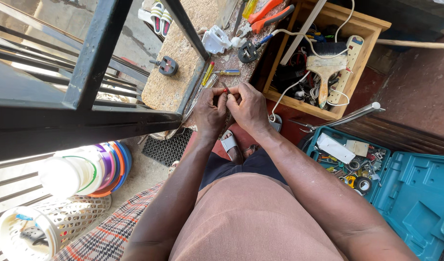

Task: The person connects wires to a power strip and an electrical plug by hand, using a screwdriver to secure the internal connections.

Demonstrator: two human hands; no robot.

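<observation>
**Fine work on a small slender tool, both hands pinching**

Step in hand, as judged: close two-handed manipulation of a small slender metal piece with a red mark [225, 87]. The left hand [210, 113] and right hand [248, 108] meet fingertip to fingertip, fingers pressed together and pinching the piece, which projects just above the fingertips. What the piece joins to is hidden by the fingers.

The next move probably calls for a steady pinch and small turning or pulling motion; the piece is thin and could slip.

Clearances:
- Just beyond the fingertips, the speckled stone counter [176, 72] carries a yellow-handled screwdriver [208, 72] and a blue-and-yellow screwdriver [228, 72]; farther off, a black three-pin plug [167, 65].
- Left of the fingers, black metal bars [94, 58] stand close, limiting travel.
- Right of the fingers, an open wooden box holding a paintbrush and cables [362, 36] sits near; below it, an open teal plastic tool case [410, 193].
- Toward the body, open room over the lap.
</observation>
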